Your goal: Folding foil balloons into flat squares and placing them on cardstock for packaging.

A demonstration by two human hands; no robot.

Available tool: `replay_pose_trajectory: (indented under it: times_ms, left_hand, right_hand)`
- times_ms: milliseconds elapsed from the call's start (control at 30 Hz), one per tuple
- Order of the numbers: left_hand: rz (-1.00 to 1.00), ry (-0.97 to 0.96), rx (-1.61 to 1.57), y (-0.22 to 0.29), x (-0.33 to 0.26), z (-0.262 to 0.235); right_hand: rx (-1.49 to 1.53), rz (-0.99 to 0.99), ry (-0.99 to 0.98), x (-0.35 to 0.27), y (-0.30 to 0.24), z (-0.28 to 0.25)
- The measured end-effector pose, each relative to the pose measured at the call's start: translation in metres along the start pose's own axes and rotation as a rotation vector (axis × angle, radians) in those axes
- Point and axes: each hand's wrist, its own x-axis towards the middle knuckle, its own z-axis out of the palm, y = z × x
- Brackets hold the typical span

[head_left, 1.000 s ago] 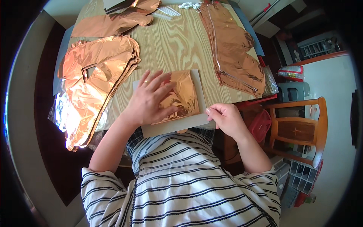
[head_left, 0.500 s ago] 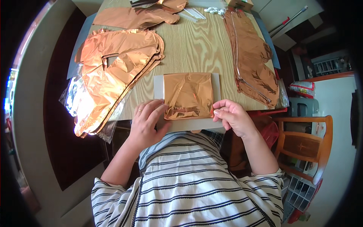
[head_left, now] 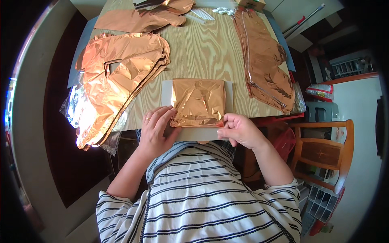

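A white top crossed by paired black stripes is worn loose, dark seams running down its two sides. Its sleeves end in bunched folds, leaving the forearms bare. A blue-grey band edges the top at the waist; a gold ring circles a finger of the left hand.

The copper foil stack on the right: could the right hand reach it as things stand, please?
Probably yes: the right hand, at the corner of the folded foil, is near the foil stack, with nothing visible blocking the way.
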Motion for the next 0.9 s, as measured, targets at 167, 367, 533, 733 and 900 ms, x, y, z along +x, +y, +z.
replay_pose_trajectory:
  times_ms: [167, 367, 533, 733, 900]
  left_hand:
    - [-0.068, 0.012, -0.062, 0.004, -0.001, -0.004]
    - [-0.606, 0.013, -0.645, 0.017, 0.001, -0.023]
    - [-0.895, -0.163, -1.042, 0.009, 0.010, -0.039]
    - [-0.973, -0.238, -1.160, 0.009, 0.026, -0.041]
    - [-1.038, -0.301, -1.157, 0.001, 0.031, -0.040]
  right_hand:
    - [0.064, -0.022, 0.177, 0.002, 0.002, 0.006]
    - [0.368, -0.044, 0.161, 0.002, 0.006, 0.004]
    - [0.412, -0.056, 0.153, 0.003, 0.007, 0.005]
    - [0.411, -0.063, 0.158, 0.002, 0.006, 0.003]
    - [0.397, -0.069, 0.164, 0.004, 0.009, 0.003]
